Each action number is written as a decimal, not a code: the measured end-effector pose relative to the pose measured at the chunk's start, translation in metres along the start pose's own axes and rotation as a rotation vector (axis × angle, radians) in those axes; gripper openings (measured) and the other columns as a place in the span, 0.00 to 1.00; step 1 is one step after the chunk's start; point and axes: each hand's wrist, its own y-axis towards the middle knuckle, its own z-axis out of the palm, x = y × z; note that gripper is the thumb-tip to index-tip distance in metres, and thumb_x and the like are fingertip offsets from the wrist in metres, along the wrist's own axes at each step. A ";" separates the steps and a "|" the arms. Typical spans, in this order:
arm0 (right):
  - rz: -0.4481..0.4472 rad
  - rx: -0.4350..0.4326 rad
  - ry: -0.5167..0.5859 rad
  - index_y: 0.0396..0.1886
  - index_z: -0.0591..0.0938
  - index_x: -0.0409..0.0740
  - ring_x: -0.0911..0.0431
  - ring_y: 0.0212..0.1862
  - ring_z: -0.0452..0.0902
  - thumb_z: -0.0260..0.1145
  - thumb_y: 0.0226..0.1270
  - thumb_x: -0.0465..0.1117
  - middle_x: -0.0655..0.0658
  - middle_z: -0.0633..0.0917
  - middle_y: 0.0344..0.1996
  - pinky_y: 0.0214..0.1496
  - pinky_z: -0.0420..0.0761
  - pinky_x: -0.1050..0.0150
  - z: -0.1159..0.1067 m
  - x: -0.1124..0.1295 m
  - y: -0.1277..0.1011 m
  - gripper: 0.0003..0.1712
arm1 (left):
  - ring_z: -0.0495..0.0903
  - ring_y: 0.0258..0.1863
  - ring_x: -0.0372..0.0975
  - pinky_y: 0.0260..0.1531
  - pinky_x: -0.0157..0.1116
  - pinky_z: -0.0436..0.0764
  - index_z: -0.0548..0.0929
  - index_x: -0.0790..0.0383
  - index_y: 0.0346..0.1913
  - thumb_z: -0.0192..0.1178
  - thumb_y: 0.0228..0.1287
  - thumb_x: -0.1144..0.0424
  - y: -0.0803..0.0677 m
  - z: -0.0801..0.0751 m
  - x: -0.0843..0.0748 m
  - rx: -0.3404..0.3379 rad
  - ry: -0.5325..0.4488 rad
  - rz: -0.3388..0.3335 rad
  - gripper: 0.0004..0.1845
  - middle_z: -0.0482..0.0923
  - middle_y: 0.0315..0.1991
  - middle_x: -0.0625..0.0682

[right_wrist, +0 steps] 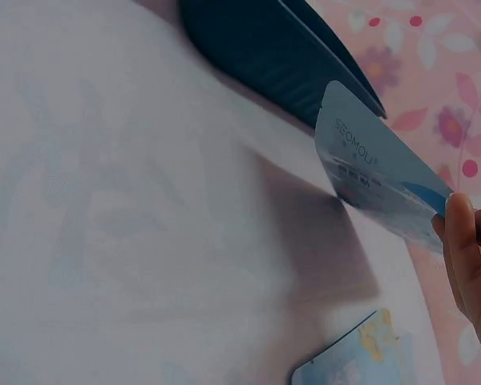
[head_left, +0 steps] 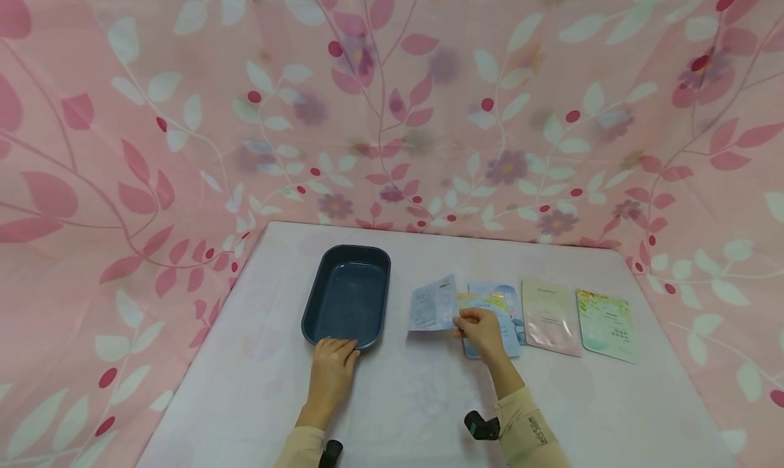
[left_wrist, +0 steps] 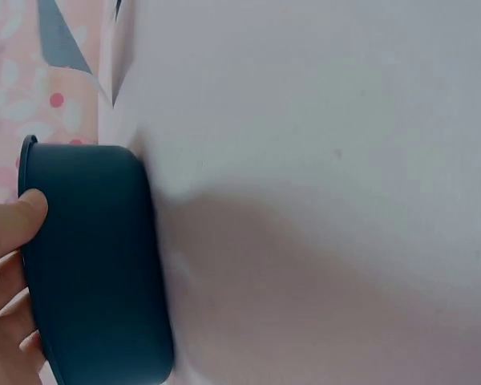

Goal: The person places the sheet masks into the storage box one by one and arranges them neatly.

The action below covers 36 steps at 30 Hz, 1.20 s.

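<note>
right hand lifts blue sachet, left hand steadies tray

right hand [head_left: 480,332] pinches a pale blue sachet [head_left: 433,305] by its near right corner, thumb and fingers [right_wrist: 465,249] closed on the edge. sachet is tilted up off the table [head_left: 416,393], standing on its lower edge, printed side facing the camera in the head view. right wrist view shows the sachet raised above the cloth with its shadow under it, and brand lettering along the top edge.

just behind and right of the right hand lies a second blue sachet [head_left: 499,318] flat on the table, partly covered by the hand. further right of it, a pink sachet [head_left: 550,316], then a green sachet [head_left: 606,325], each flat and side by side.

left hand [head_left: 331,369] rests on the near end of a dark blue tray [head_left: 349,294], fingers [left_wrist: 20,216] curled over the rim, thumb side against the outer wall. tray sits flat on the table, just left of the lifted sachet, not touching it.

pink floral curtain [head_left: 392,101] hangs behind and to both sides of the hands.
</note>
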 end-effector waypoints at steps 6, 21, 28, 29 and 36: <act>-0.099 0.004 0.009 0.46 0.77 0.21 0.57 0.24 0.83 0.62 0.61 0.27 0.28 0.83 0.35 0.33 0.83 0.64 0.003 0.024 -0.003 0.15 | 0.79 0.28 0.45 0.35 0.43 0.74 0.86 0.70 0.29 0.74 0.35 0.75 0.001 0.002 0.003 -0.044 -0.098 0.025 0.12 0.83 0.26 0.55; -0.238 0.102 0.085 0.43 0.78 0.19 0.49 0.25 0.84 0.63 0.60 0.25 0.27 0.83 0.33 0.31 0.83 0.61 0.058 0.065 -0.003 0.13 | 0.78 0.29 0.45 0.36 0.42 0.74 0.86 0.69 0.29 0.75 0.35 0.76 -0.003 0.006 0.009 -0.083 -0.194 0.030 0.13 0.82 0.26 0.53; -0.209 0.119 0.073 0.40 0.79 0.21 0.50 0.23 0.84 0.64 0.59 0.25 0.29 0.83 0.30 0.30 0.83 0.60 0.087 0.054 0.000 0.10 | 0.78 0.29 0.44 0.36 0.41 0.73 0.86 0.68 0.30 0.74 0.37 0.76 -0.003 0.006 0.009 -0.073 -0.201 0.014 0.12 0.83 0.27 0.53; -0.208 0.125 0.069 0.39 0.79 0.21 0.48 0.24 0.84 0.63 0.59 0.25 0.29 0.83 0.30 0.31 0.83 0.59 0.091 0.052 0.000 0.10 | 0.78 0.30 0.44 0.36 0.41 0.73 0.86 0.68 0.30 0.74 0.37 0.76 -0.003 0.006 0.009 -0.070 -0.203 0.011 0.12 0.83 0.27 0.53; -0.196 0.130 0.058 0.37 0.79 0.20 0.43 0.24 0.83 0.64 0.57 0.24 0.28 0.84 0.29 0.31 0.83 0.52 0.109 0.040 0.003 0.09 | 0.78 0.29 0.44 0.36 0.41 0.73 0.86 0.68 0.29 0.73 0.38 0.76 -0.004 0.006 0.010 -0.081 -0.214 0.013 0.11 0.82 0.27 0.53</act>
